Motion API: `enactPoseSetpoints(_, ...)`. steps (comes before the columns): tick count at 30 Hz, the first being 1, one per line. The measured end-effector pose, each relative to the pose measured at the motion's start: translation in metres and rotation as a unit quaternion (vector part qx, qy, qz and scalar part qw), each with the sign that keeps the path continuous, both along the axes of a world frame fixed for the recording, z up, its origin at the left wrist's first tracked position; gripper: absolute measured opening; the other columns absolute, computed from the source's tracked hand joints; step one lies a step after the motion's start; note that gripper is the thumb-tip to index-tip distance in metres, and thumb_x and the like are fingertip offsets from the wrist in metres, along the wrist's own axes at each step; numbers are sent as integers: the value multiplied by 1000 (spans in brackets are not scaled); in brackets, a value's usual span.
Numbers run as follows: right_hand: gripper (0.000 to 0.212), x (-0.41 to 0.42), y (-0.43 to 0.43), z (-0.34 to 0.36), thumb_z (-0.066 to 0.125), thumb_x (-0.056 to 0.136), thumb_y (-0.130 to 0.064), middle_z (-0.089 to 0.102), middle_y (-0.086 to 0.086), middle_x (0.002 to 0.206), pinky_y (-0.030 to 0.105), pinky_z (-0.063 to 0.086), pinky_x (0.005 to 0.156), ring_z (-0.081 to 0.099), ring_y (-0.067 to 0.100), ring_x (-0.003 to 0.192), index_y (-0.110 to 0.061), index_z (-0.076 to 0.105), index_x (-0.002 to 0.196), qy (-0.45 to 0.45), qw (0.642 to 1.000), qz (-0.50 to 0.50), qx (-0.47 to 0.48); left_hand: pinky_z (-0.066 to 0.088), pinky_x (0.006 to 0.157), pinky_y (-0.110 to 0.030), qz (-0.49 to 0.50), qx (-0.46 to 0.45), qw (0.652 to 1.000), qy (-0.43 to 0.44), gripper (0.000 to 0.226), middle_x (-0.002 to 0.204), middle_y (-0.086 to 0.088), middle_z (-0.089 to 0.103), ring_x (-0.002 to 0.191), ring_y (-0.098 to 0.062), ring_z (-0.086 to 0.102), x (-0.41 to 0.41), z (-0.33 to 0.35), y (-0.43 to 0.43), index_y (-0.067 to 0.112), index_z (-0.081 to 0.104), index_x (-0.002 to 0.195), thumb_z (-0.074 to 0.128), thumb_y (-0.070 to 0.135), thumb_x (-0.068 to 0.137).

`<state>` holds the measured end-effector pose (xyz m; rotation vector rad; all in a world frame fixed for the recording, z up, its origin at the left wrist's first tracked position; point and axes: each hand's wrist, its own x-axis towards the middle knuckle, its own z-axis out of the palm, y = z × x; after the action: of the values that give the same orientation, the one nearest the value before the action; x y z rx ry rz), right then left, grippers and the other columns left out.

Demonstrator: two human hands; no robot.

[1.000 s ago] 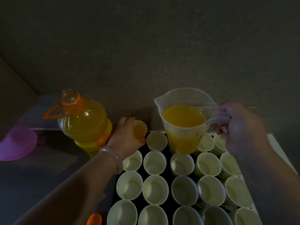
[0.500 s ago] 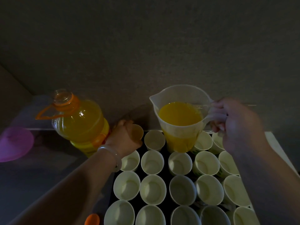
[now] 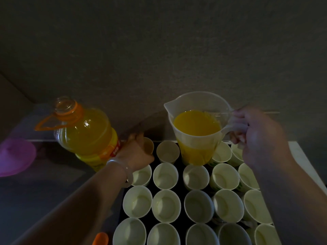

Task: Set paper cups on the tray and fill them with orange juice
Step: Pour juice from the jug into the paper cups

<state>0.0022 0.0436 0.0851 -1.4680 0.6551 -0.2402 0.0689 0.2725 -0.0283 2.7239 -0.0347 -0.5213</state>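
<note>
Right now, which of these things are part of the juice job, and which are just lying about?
In the job: jug of juice, held by the right hand; corner cup, gripped by the left hand; paper cups on the tray; open juice bottle.
Lying about: purple disc, far left; orange cap, bottom edge.

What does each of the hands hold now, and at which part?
The right hand grips the juice pitcher by its handle. The left hand holds the far-left paper cup around its side.
</note>
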Motion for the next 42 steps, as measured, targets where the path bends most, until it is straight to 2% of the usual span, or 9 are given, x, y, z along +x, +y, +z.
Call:
enactPoseSetpoints(3,36,0,-4,1,57,85,-14,45,-5,36,28,34,47,36,6,31,-17,58,49,-10,1000,-16,25,31,110,-35,7,-37,998,-58,84,152,-5,20,138,-29,28,-9,8,-8,18,22,149,66,38,80)
enactPoseSetpoints(6,41,-1,-6,2,56,87,-16,44,-6,36,26,35,45,36,5,30,-17,59,46,1,1000,-8,10,31,109,-31,-34,-34,991,-121,79,152,-3,24,138,-24,29,-20,13,-21,18,27,148,62,46,83)
enactPoseSetpoints(13,27,-2,-12,4,58,84,-19,41,-4,34,11,26,34,33,8,30,-14,52,58,-11,998,-45,34,32,102,-30,-98,34,993,-53,73,140,-4,39,129,-22,38,-19,11,-55,18,37,138,60,58,81)
enactPoseSetpoints(18,31,-6,-22,5,58,84,-17,40,-1,37,23,32,42,33,10,32,-15,56,53,-6,999,-36,22,32,103,-32,-107,73,991,-23,75,137,-6,42,128,-25,38,-13,6,-65,18,38,135,65,56,76)
enactPoseSetpoints(22,41,-11,-29,6,56,87,-16,43,-6,37,21,33,41,36,7,33,-17,59,46,-26,999,-32,11,37,98,-32,-96,71,992,-34,66,131,-7,46,122,-25,45,-12,6,-65,17,45,128,67,49,75)
enactPoseSetpoints(24,37,-11,-31,7,54,89,-12,42,-7,34,15,31,36,34,6,31,-15,57,52,-27,999,-42,22,37,98,-31,-89,57,993,-49,68,132,-6,46,122,-25,45,-13,6,-63,17,43,130,67,49,75)
enactPoseSetpoints(31,26,-15,-37,5,50,92,-8,47,-8,36,14,34,36,39,4,33,-14,59,67,-25,999,-2,-29,36,97,-27,-60,-45,990,-123,82,140,-1,34,127,-23,40,-23,26,-59,22,29,145,67,46,77)
enactPoseSetpoints(38,43,-7,-35,6,57,85,-17,50,-5,37,27,34,47,40,7,34,-19,65,43,-4,999,-36,24,31,92,-19,-33,-164,972,-166,81,147,4,26,125,-11,39,-29,47,-48,27,27,147,67,37,78)
enactPoseSetpoints(42,28,-7,-37,9,58,85,-15,52,-7,39,19,35,39,44,5,34,-17,60,57,-35,999,-6,9,28,91,-14,-52,-180,965,-183,84,146,8,26,113,4,31,-33,56,-38,32,25,148,69,37,77)
